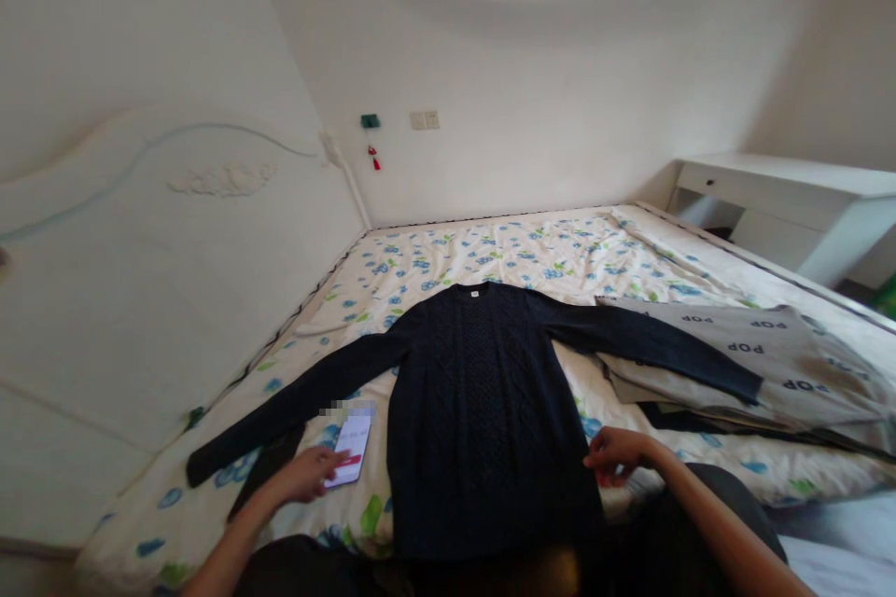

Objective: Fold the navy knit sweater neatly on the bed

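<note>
Dark sweater lies flat on bed, long axis running away from person. Right hand pinches its right hem edge; left hand (fingers loose, gripping nothing) touches phone left of sweater.

The sweater has its hem hidden behind a dark blurred shape at the bottom edge. Beside the sweater, the phone has a blurred-out top, its screen text too small to read.
</note>
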A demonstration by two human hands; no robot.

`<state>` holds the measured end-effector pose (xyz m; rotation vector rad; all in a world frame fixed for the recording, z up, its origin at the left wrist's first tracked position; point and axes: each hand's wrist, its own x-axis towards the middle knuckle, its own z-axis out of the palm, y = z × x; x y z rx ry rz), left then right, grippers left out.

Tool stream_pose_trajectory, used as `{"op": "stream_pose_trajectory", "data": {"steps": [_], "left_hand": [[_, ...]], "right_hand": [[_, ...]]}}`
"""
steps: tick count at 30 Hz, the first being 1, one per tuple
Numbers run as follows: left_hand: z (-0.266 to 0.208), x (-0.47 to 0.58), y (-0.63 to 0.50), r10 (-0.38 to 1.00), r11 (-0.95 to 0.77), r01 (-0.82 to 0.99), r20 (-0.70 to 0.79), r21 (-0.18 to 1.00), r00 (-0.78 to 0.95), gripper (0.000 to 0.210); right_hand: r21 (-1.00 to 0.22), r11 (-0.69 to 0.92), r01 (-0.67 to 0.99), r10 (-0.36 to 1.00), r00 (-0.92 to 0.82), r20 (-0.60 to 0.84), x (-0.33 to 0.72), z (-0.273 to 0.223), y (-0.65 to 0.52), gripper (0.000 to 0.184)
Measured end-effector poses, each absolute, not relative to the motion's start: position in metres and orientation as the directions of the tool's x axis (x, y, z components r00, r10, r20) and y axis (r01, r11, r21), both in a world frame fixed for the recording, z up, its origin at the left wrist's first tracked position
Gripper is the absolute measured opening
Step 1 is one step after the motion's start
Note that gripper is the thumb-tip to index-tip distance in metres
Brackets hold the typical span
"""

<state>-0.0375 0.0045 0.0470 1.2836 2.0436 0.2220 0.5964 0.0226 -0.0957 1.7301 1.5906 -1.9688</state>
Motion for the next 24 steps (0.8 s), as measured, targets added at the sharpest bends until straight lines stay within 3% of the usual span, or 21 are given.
{"op": "stream_pose_trajectory", "data": {"steps": [3, 6, 8, 12, 16, 20, 24], "left_hand": [[-0.010, 0.028, -0.016, 0.780, 0.515, 0.649, -0.621, 0.559, -0.084, 0.085], [-0.032, 0.060, -0.033, 0.850, 0.413, 0.510, -0.520, 0.754, 0.081, 0.082], [-0.029, 0.064, -0.042, 0.855, 0.410, 0.415, -0.501, 0.812, 0.136, 0.083], [-0.011, 0.057, -0.064, 0.741, 0.557, 0.355, -0.642, 0.751, 0.194, 0.076], [-0.013, 0.060, -0.081, 0.696, 0.654, 0.263, -0.701, 0.709, 0.157, 0.079], [-0.025, 0.071, -0.082, 0.664, 0.748, -0.012, -0.747, 0.664, 0.021, 0.080], [-0.036, 0.084, -0.084, 0.620, 0.729, -0.279, -0.776, 0.625, -0.116, 0.054]], "right_hand": [[-0.619, -0.470, 0.629, 0.518, -0.371, -0.770, 0.587, -0.098, 0.024, 0.061], [-0.609, -0.463, 0.644, 0.526, -0.353, -0.774, 0.582, -0.098, 0.023, 0.053], [-0.599, -0.458, 0.657, 0.528, -0.341, -0.778, 0.588, -0.097, 0.021, 0.048], [-0.574, -0.418, 0.704, 0.466, -0.377, -0.801, 0.612, -0.096, 0.017, 0.043], [-0.457, -0.405, 0.792, 0.350, -0.328, -0.878, 0.620, -0.103, 0.017, 0.050], [-0.552, -0.498, 0.669, 0.558, -0.240, -0.794, 0.609, -0.108, 0.028, 0.052], [-0.562, -0.500, 0.659, 0.692, -0.088, -0.717, 0.604, -0.109, 0.040, 0.037]]}}
